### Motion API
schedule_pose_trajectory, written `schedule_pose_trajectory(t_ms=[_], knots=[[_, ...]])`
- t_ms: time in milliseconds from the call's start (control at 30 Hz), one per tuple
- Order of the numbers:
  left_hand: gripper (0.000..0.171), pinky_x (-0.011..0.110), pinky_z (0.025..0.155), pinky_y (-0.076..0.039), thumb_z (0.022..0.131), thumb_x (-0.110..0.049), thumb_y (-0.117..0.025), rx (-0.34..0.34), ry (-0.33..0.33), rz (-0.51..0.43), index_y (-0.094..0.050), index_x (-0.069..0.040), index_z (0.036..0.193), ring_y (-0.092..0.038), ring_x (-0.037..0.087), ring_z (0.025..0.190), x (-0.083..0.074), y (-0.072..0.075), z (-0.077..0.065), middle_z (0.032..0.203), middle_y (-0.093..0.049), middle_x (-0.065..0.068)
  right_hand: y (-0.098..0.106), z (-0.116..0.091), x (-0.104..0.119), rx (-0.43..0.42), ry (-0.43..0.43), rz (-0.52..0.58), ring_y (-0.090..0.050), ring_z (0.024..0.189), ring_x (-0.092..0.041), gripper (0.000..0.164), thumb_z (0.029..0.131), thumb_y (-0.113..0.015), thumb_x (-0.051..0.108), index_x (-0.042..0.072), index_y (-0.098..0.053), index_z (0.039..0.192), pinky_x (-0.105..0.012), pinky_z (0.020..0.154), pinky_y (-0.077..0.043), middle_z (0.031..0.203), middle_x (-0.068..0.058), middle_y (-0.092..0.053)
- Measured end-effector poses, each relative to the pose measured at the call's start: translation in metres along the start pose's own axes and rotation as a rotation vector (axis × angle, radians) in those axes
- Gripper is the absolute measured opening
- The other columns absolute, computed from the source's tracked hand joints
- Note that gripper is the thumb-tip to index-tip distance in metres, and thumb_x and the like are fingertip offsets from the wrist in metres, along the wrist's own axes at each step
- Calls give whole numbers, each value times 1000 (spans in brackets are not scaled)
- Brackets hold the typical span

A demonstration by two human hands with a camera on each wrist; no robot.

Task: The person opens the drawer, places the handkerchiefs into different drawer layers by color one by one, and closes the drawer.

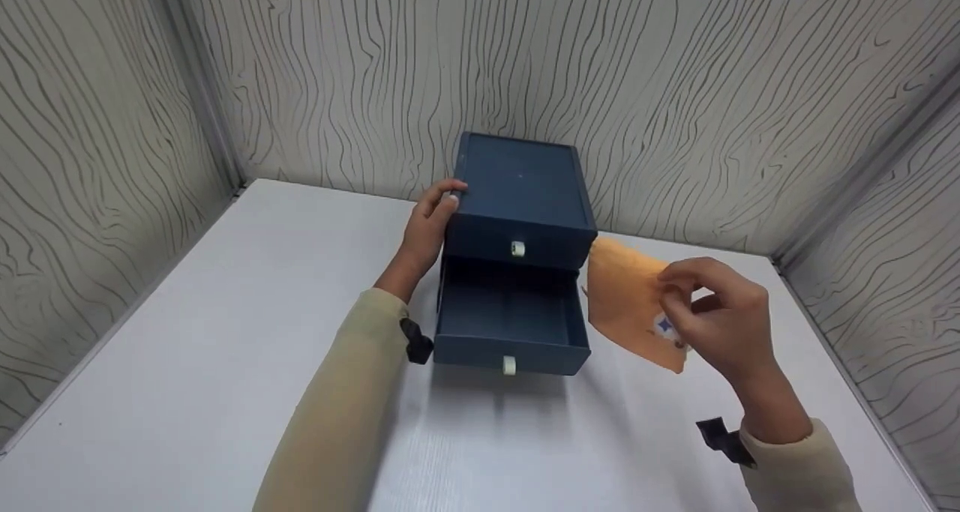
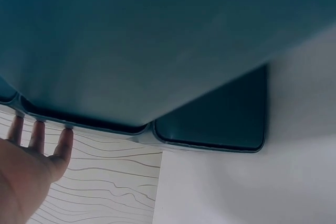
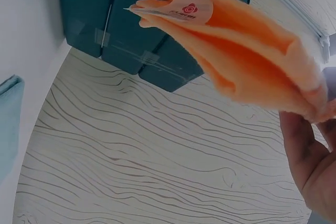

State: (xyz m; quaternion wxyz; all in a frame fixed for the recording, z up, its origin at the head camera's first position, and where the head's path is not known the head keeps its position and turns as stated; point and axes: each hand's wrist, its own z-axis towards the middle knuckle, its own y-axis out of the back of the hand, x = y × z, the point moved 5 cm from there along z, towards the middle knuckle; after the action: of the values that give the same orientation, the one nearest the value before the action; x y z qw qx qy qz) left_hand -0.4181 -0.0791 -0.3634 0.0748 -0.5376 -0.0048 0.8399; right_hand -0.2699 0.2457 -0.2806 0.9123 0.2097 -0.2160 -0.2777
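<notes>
A dark blue drawer cabinet stands on the white table. Its lower drawer is pulled out and its upper drawer is closed; each has a small pale knob. My left hand rests on the cabinet's left side near the top edge. In the left wrist view, the straight fingers touch that side. My right hand pinches an orange cloth between thumb and fingers, right of the cabinet. The cloth hangs with a printed motif near the hand, and a white label shows in the right wrist view.
Wood-grain patterned walls surround the white table at the back and both sides. The cabinet stands close to the back wall. A light-blue item, only partly visible, appears at the left of the right wrist view.
</notes>
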Motion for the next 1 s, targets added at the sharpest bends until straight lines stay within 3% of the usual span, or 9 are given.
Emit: schedule_pose_trajectory(t_ms=[233,367,433,533,633,667,867,900,1000], knots=[[30,27,66,-41,102,-20,-41,-11,-7,-1,-56,-9,126,-44,10,62,0,0,-1,82,-47,-3,-14,4,16,33,47,7,-55,71,2,27,66,-68,-17,4,-70,82,-11,51,-45,77,-7,-67],[31,27,71,-43,101,-21,-41,-1,-20,3,-55,-8,126,-49,10,70,0,0,-1,103,-51,-4,-20,5,26,46,111,21,-54,70,0,28,66,-67,-17,6,-70,82,-13,51,-43,77,-5,-67],[32,27,70,-42,101,-21,-41,1,-25,10,-55,-8,126,-48,9,68,0,0,0,101,-51,-4,-24,6,31,53,148,30,-53,69,-2,28,67,-66,-17,6,-70,82,-14,51,-42,78,-4,-67],[33,27,62,-38,102,-21,-40,11,-26,19,-54,-6,128,-37,9,56,1,0,0,85,-46,-1,-29,8,39,63,203,48,-52,67,-6,28,68,-64,-17,7,-71,82,-16,52,-40,78,-4,-67],[34,28,59,-34,103,-20,-38,22,-20,37,-52,-6,131,-26,9,51,2,1,1,82,-41,-1,-33,10,46,79,236,46,-51,66,-9,28,68,-65,-16,7,-71,82,-16,54,-40,78,-4,-68],[35,28,61,-35,104,-20,-37,28,-18,39,-51,-5,131,-26,9,51,2,1,1,90,-44,-5,-35,10,48,83,243,44,-51,66,-9,28,68,-65,-16,8,-71,82,-15,55,-40,78,-3,-68],[36,28,63,-36,103,-16,-37,58,-2,0,-48,2,132,-30,8,52,-15,-2,-7,64,-38,-7,-43,13,57,118,256,86,-53,67,-9,28,69,-68,-15,9,-71,85,-15,56,-42,80,-3,-69],[36,28,61,-36,103,-15,-36,64,0,-5,-47,3,132,-31,8,51,-19,-3,-8,57,-32,-5,-45,14,58,124,258,98,-53,66,-10,29,69,-68,-15,9,-71,85,-15,56,-41,80,-3,-69],[36,27,60,-36,103,-14,-35,76,-1,-6,-46,5,131,-32,7,51,-26,-4,-11,56,-33,-9,-50,14,59,136,267,121,-52,64,-9,30,69,-69,-15,9,-72,87,-15,55,-41,81,-3,-70]])
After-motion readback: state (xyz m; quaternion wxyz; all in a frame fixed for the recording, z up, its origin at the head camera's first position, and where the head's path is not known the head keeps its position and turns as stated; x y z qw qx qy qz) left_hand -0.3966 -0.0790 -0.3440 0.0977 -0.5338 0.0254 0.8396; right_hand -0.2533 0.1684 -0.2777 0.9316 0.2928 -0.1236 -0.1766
